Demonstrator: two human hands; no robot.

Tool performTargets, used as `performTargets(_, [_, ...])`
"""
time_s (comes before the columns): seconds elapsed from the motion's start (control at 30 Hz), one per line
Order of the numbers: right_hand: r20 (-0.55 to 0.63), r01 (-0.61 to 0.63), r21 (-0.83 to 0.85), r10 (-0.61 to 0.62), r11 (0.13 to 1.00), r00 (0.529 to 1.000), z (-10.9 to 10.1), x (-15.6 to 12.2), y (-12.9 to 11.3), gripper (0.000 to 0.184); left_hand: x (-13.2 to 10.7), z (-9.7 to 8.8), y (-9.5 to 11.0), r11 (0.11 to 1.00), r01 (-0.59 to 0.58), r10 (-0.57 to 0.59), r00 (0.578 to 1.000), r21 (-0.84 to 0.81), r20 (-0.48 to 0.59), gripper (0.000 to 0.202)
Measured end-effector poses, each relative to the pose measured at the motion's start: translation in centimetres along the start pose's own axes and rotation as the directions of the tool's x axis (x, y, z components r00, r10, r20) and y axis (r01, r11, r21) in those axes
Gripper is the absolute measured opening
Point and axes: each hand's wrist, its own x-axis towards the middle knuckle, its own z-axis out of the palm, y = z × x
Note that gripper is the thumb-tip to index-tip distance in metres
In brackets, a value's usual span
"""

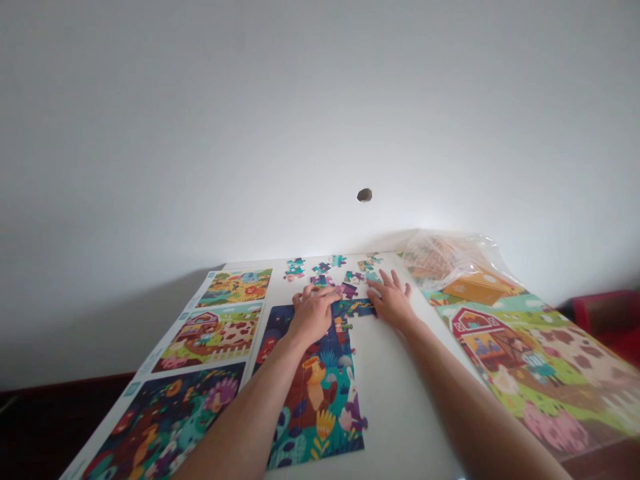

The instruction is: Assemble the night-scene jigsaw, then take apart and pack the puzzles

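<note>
A partly joined jigsaw puzzle (320, 393) with a dark blue night scene lies on the white table (400, 413). My left hand (313, 313) rests on its upper edge, fingers curled and pressed down near a purple piece (349, 291). My right hand (393, 299) lies flat beside it with fingers spread, touching the puzzle's top right corner (360, 308). Several loose teal and purple pieces (320, 269) are scattered just beyond both hands, near the far edge of the table.
A reference sheet (200, 360) with printed picture panels lies at the left. A finished farm puzzle (530, 360) with a red barn lies at the right, an orange box (475, 287) in a clear plastic bag (450, 253) behind it. A white wall stands behind the table.
</note>
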Motion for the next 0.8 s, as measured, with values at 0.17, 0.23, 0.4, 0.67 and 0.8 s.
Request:
performTargets(0.17, [0.04, -0.001, -0.005, 0.001, 1.0, 0.999, 0.02, 0.09, 0.05, 0.042, -0.03, 0.09, -0.07, 1.0, -0.004, 0.004, 1.0, -0.009, -0.014, 0.042])
performTargets(0.23, [0.029, 0.0, 0.01, 0.0, 1.0, 1.0, 0.05, 0.17, 0.12, 0.04, -0.02, 0.08, -0.07, 1.0, -0.007, 0.007, 1.0, -0.013, -0.015, 0.043])
performTargets(0.4, [-0.004, -0.003, 0.049, 0.003, 0.999, 1.0, 0.08, 0.31, 0.19, 0.036, 0.04, 0.05, -0.05, 1.0, -0.01, 0.01, 1.0, -0.024, -0.019, 0.043])
performTargets(0.67, [-0.073, 0.008, 0.086, -0.001, 0.996, 0.997, 0.1, 0.26, 0.22, 0.031, 0.04, 0.07, -0.1, 1.0, -0.002, 0.001, 1.0, -0.022, -0.026, 0.042])
performTargets(0.8, [-0.053, -0.029, 0.037, 0.031, 0.999, 0.998, 0.2, 0.3, 0.27, 0.04, 0.09, -0.03, 0.0, 1.0, 0.007, -0.008, 1.0, -0.024, -0.019, 0.042])
